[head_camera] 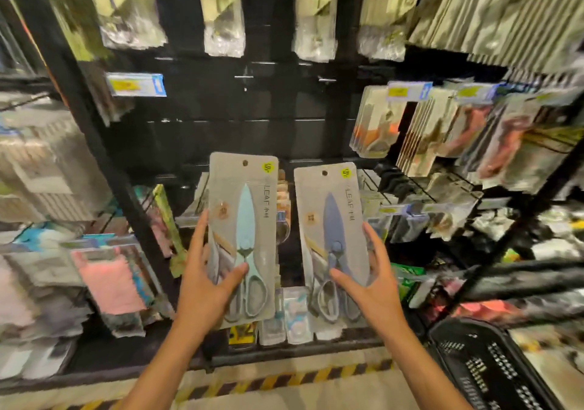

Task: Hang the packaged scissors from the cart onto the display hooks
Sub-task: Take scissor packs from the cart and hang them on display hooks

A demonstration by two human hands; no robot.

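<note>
I hold two grey packs of scissors upright in front of a black display wall. My left hand grips the pack with the light teal scissors at its lower half, thumb across the front. My right hand grips the pack with the blue-grey scissors the same way. Each pack has a round hang hole at its top. Bare metal display hooks stick out of the wall above the packs, in an empty gap between hanging goods.
Rows of packaged goods hang above, to the right and on the left shelves. A black mesh cart basket sits at the lower right. Yellow-black hazard tape runs along the floor below the shelf base.
</note>
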